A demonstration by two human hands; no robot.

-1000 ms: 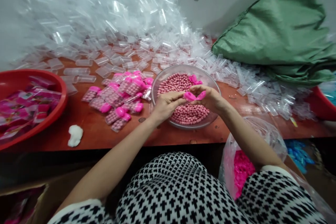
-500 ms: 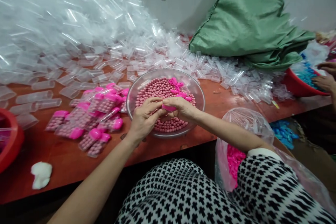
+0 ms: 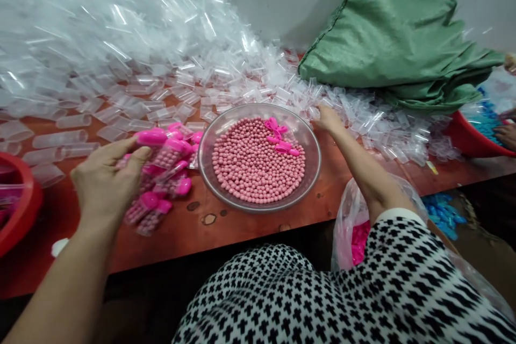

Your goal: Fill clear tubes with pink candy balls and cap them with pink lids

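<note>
A clear bowl [image 3: 203, 172] stands in the middle of the table, filled with pink beads [image 3: 258, 172]. Several bright pink caps [image 3: 282, 145] lie on the beads. My left hand [image 3: 107, 180] is closed on a pink-capped bead container [image 3: 151, 137], over a heap of similar filled containers [image 3: 177, 158] left of the bowl. Its fingers partly hide what they hold. My right hand [image 3: 327, 118] reaches past the bowl's right side into loose clear plastic tubes [image 3: 358, 118]. Its fingertips are blurred among them, so their grip does not show.
Clear tubes [image 3: 121, 32] are piled high along the back left. A green sack [image 3: 395, 37] sits at the back right. Red basins [image 3: 28, 199] stand at both ends. A plastic bag of pink pieces [image 3: 358, 242] hangs below the table edge. Another person's hand [image 3: 507, 134] is far right.
My hands were together over the bowl around a pink-capped item. They have parted: the left moved to the filled containers, the right to the clear tubes. The view shifted slightly.
</note>
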